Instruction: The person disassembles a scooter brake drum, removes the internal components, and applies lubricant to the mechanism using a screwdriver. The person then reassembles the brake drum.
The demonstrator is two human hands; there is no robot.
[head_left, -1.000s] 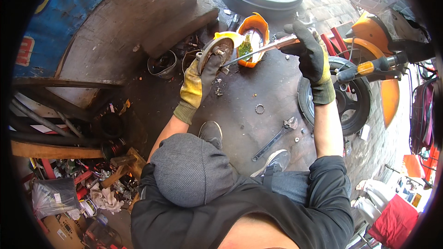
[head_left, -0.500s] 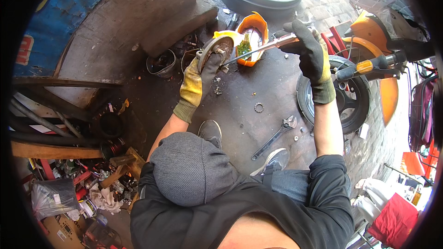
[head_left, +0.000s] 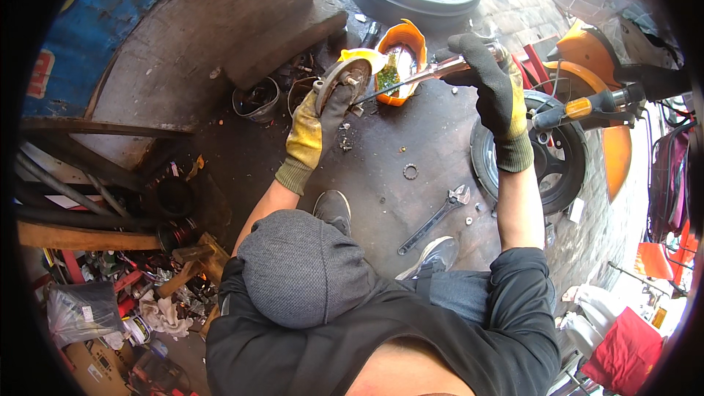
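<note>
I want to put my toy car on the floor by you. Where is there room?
The barest floor lies between the small metal ring and the orange container, left of the wheel. It is crowded by the wrench and shoes, and around the small pots under the left hand.

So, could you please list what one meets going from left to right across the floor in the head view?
Small pot → left hand holding a round metal part → orange container → ring → wrench → right hand → wheel.
</note>
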